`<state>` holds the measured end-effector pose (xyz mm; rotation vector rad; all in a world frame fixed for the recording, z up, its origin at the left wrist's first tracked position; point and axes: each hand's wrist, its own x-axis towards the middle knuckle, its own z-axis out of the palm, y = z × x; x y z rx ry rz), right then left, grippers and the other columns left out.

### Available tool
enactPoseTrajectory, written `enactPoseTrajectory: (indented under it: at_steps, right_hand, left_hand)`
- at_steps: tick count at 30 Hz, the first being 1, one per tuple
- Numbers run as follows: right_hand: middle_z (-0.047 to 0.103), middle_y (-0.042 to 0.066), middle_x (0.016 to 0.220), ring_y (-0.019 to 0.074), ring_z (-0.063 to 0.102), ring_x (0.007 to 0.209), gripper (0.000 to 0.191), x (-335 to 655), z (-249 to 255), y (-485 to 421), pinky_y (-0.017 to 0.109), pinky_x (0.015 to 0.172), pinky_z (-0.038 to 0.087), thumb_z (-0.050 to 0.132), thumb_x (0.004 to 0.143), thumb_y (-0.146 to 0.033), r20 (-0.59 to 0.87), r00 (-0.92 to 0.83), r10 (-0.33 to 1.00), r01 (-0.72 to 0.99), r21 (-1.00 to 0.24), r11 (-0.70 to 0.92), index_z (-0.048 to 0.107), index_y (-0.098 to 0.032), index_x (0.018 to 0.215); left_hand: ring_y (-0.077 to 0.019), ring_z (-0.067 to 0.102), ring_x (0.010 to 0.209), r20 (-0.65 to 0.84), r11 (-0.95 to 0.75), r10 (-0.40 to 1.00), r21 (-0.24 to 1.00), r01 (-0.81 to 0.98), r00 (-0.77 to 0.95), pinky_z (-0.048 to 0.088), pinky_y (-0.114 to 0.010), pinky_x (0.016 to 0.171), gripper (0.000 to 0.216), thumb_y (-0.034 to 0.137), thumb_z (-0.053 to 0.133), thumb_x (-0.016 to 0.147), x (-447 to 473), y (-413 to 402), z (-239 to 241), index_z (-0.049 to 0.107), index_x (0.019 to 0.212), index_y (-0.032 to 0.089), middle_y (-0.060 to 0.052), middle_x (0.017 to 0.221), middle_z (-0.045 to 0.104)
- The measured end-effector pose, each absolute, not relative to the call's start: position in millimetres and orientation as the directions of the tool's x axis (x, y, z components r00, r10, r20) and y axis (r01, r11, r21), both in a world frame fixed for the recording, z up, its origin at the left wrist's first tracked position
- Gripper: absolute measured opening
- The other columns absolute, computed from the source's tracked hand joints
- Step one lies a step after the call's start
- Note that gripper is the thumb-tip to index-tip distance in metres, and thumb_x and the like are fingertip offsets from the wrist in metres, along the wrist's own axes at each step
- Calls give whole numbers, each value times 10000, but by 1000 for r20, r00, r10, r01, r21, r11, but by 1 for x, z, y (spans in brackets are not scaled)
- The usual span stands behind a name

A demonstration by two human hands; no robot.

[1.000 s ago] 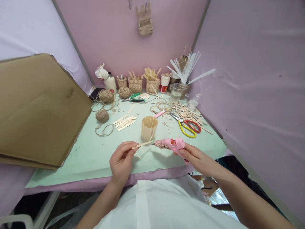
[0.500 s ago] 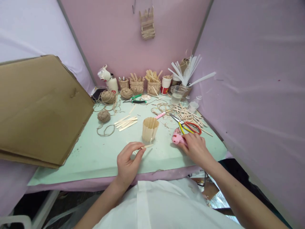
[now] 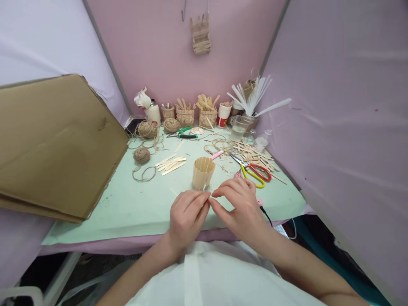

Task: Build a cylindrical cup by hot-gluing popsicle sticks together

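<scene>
My left hand [image 3: 187, 213] and my right hand [image 3: 238, 205] meet fingertip to fingertip over the green mat [image 3: 134, 208], just in front of a small round cup built of wooden sticks [image 3: 203, 172]. Both hands pinch at the same spot. The thin wooden stick that they pinch is almost wholly hidden by the fingers. The pink glue gun [image 3: 260, 202] lies on the mat behind my right hand, with only a small pink part and its black cable showing.
Yellow and red scissors [image 3: 255, 173] and a heap of stick offcuts lie at the right. Loose sticks [image 3: 170, 163] and a twine ball [image 3: 142, 154] lie left of the cup. Baskets, cups and white strips [image 3: 251, 95] line the back wall. A cardboard sheet [image 3: 54, 140] overhangs the left edge.
My right hand put the glue gun down on the mat at the right, let go of it, and came left to meet my left hand, which still pinches the stick.
</scene>
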<state>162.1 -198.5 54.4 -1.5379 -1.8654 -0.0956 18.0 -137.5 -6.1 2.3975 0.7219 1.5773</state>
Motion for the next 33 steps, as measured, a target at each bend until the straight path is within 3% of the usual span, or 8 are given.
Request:
enactPoseTrajectory:
  at_steps: [5,8,10,12,16,22,27,33]
  right_hand:
    - [668,10,791,185,565,828,117,170,48,-193,407,885,314,547,900,-200,594,-78,801,900,-303,312,608,-221,803]
    - [655,20,799,191,555,837,124,185,55,-188,384,827,347,538,904,-193,604,-132,786,878,-296,376,599,-222,800]
    - [640,36,818,194,544,841,123,200,60,-181,365,791,381,530,912,-197,604,-194,773,837,-309,451,595,-219,810]
    - [626,50,851,197,531,857,110,215,64,-172,360,789,406,527,919,-206,607,-239,758,803,-315,506,597,-216,835]
    - [601,53,889,197,495,878,88,232,63,-156,360,801,408,537,927,-225,593,-315,741,794,-262,548,611,-216,880]
    - [555,48,892,189,455,863,133,227,56,-148,348,794,381,515,948,-236,502,-418,757,796,-198,572,625,-218,877]
    - [543,50,901,193,444,868,139,226,53,-145,346,790,373,513,950,-247,485,-424,765,789,-217,574,624,-220,871]
    - [546,50,893,193,448,857,115,226,53,-141,354,780,369,531,938,-222,495,-427,757,783,-215,583,624,-215,871]
  left_hand:
    - [-184,679,842,820,-872,471,378,312,325,535,-315,758,275,121,621,834,20,-140,-8,640,1088,226,-60,928,733]
    - [-210,666,945,780,-839,533,437,325,328,534,-344,832,351,204,679,815,12,-129,-3,611,1158,235,-85,1011,708]
    - [-248,618,1094,717,-791,609,517,326,340,505,-401,933,532,282,736,768,3,-111,3,545,1263,241,-115,1155,660]
    - [-298,505,1270,598,-741,665,605,293,447,453,-457,1017,876,367,815,658,-5,-84,9,388,1413,238,-160,1387,507]
    - [-342,430,1347,361,-677,609,700,226,706,404,-459,1070,1162,399,889,478,-5,-33,13,309,1465,204,-196,1476,405]
    - [-315,598,1144,249,-616,511,773,148,823,509,-394,916,990,332,881,441,12,-11,-6,461,1326,193,-117,1253,617]
    - [-302,534,1203,134,-559,519,801,217,844,453,-383,982,936,308,819,536,14,-12,-13,377,1351,178,-104,1314,550]
    - [-282,562,1119,39,-499,507,828,257,861,466,-357,928,797,306,759,610,14,-11,-11,398,1309,176,-73,1226,588]
